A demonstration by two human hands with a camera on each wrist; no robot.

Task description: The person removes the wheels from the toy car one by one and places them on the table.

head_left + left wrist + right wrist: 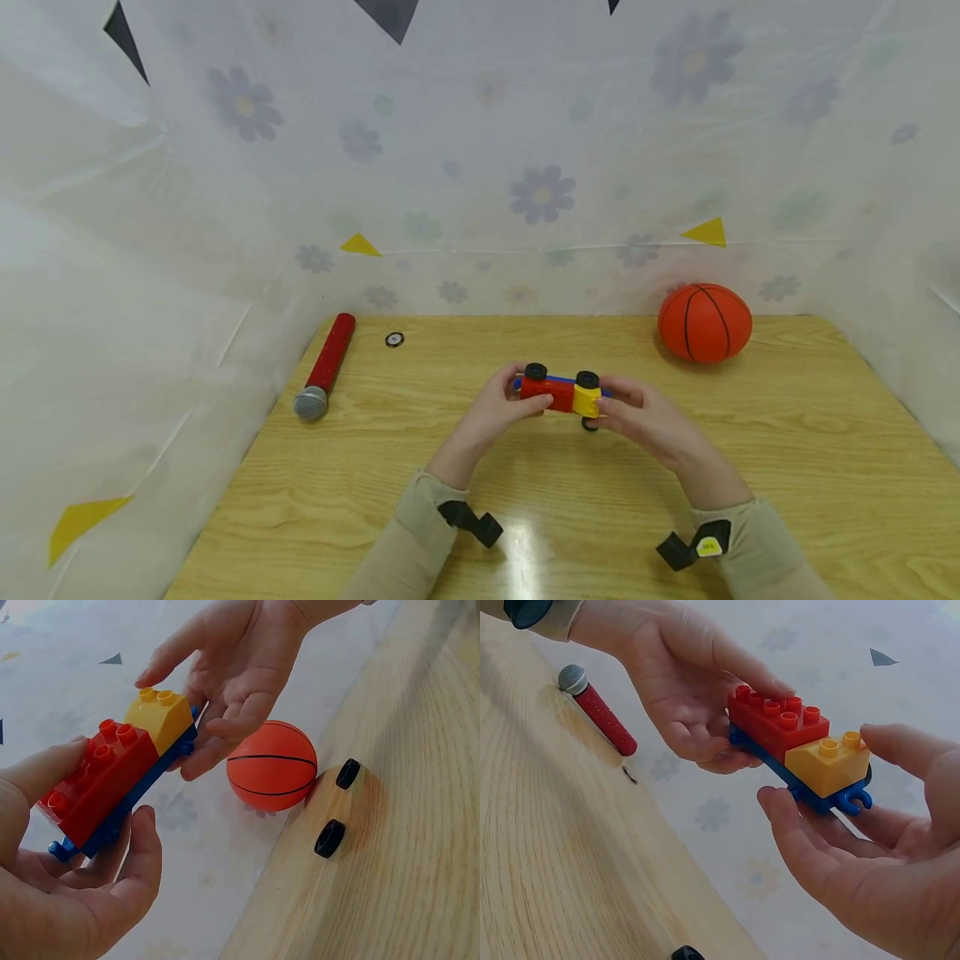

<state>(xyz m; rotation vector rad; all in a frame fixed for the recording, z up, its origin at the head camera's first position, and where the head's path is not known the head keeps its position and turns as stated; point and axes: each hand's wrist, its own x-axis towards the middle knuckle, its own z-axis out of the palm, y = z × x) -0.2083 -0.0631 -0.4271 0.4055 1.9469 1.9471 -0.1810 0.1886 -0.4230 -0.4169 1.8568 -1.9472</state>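
A toy car built from blocks (551, 393) is held above the table between both hands. It has a red studded brick (112, 776) and a sloped yellow brick (829, 765) on a blue base (139, 791) with end hooks. My left hand (504, 406) grips the red end, thumb on the brick and fingers beneath. At the yellow end, my right hand (648, 417) pinches the car between thumb and fingers. Two black wheels (536, 372) show along its far side. Below on the table lie two loose black wheels (329, 838).
An orange basketball (705, 323) sits at the table's back right. A microphone with a red handle (330, 358) lies at the left edge, beside a small round black-and-white disc (394, 339). Flower-patterned sheeting (457, 208) encloses the wooden table (360, 492).
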